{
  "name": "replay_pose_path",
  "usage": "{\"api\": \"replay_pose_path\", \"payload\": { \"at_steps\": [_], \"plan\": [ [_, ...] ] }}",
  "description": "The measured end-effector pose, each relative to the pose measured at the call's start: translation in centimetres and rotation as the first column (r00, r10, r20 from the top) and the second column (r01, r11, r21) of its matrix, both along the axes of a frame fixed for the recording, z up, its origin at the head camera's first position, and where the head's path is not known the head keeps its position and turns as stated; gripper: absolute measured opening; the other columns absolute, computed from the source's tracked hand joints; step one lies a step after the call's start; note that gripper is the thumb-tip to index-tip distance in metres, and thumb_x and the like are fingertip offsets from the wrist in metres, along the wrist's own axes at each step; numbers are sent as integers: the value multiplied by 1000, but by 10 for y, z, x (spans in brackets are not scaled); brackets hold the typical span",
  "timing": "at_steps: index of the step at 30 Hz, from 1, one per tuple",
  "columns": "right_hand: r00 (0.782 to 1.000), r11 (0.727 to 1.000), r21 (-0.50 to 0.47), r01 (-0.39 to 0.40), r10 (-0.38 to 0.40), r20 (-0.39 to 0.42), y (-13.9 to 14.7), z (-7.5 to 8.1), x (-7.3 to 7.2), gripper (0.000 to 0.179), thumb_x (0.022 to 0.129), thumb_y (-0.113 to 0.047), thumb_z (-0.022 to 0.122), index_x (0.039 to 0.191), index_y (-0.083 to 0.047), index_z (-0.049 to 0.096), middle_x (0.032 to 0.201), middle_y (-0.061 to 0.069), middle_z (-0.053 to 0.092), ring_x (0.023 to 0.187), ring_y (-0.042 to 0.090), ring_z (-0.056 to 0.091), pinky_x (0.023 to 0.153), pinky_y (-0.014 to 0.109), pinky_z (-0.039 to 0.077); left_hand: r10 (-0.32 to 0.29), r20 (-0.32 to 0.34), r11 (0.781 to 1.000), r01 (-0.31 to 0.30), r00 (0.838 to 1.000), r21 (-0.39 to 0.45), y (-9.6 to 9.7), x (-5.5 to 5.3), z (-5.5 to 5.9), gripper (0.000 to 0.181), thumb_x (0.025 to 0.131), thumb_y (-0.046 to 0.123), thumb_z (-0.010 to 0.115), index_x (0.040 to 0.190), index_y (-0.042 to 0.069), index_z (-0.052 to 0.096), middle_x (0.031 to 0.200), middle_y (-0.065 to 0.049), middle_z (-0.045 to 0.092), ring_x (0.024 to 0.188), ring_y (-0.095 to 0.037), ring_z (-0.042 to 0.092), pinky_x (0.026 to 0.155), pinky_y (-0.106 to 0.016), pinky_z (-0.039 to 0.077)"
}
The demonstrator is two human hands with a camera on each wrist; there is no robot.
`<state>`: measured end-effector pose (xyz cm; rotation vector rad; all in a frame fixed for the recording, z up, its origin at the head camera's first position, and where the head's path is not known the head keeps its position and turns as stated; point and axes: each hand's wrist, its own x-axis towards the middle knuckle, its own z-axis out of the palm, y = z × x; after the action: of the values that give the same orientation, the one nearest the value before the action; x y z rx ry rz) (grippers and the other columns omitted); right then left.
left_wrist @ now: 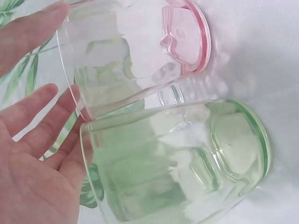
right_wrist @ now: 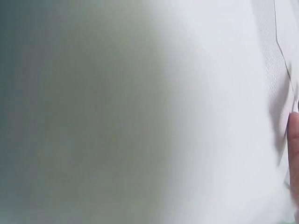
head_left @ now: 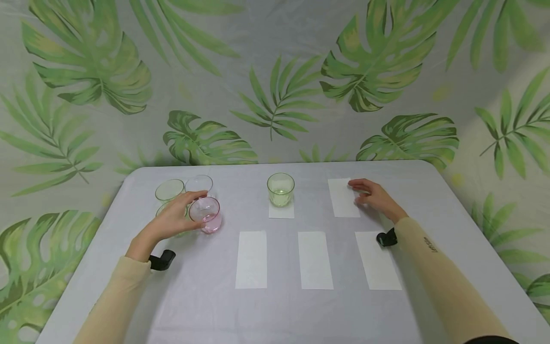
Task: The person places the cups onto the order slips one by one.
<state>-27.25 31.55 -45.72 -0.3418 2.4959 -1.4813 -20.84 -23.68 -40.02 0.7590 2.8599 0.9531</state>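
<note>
Near the table's left side, my left hand [head_left: 174,216] holds a pink-tinted glass [head_left: 212,220] by its rim, thumb on one side and fingers on the other. In the left wrist view the pink glass [left_wrist: 135,51] stands beside a green glass [left_wrist: 187,158], and the thumb [left_wrist: 32,32] lies at the pink rim. My right hand [head_left: 378,198] is at the right edge of a white paper card [head_left: 343,198], back right, with its fingers loosely bent. One finger [right_wrist: 293,149] shows close to a paper edge in the right wrist view; the rest is blurred white.
Behind the left hand stand another green-rimmed glass [head_left: 169,190] and a clear glass [head_left: 198,183]. A green glass [head_left: 281,190] sits on a white card [head_left: 281,212] at back centre. Three more cards, left [head_left: 251,260], middle [head_left: 315,260] and right [head_left: 380,265], form a front row.
</note>
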Motion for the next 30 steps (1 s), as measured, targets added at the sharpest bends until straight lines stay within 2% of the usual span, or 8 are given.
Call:
{"api": "replay_pose_path", "payload": {
  "at_steps": [9, 17, 24, 30],
  "plan": [
    [999, 999, 6, -32, 32, 0, 1, -5, 0, 57, 86, 13, 59, 138, 12, 37, 142, 31, 36, 135, 42, 27, 111, 52, 22, -20, -10, 999, 20, 1000, -34, 0, -1, 0, 73, 75, 12, 81, 137, -3, 46, 135, -22, 48, 126, -40, 40, 103, -56, 31],
    [999, 998, 33, -45, 44, 28, 0, -5, -1, 61, 85, 14, 59, 140, 11, 34, 146, 29, 32, 137, 41, 22, 112, 52, 18, -55, -67, 997, 52, 996, -49, 4, -2, -1, 73, 72, 9, 81, 134, -6, 47, 132, -24, 51, 123, -40, 43, 103, -54, 31],
    [999, 998, 53, -45, 44, 28, 0, -7, -3, 62, 84, 16, 59, 140, 11, 34, 146, 29, 32, 137, 41, 22, 112, 52, 18, -35, -70, 999, 34, 997, -23, 8, -2, -3, 71, 73, 9, 81, 134, -3, 49, 133, -21, 52, 123, -37, 43, 103, -53, 32],
    [999, 997, 71, -33, 31, 25, -1, -7, -1, 61, 84, 14, 60, 140, 8, 36, 145, 27, 34, 137, 40, 24, 112, 51, 19, -23, -63, 999, 25, 998, 33, 18, 1, 0, 72, 74, 12, 81, 137, 0, 48, 134, -18, 50, 117, -35, 45, 95, -52, 39]
  ]
}}
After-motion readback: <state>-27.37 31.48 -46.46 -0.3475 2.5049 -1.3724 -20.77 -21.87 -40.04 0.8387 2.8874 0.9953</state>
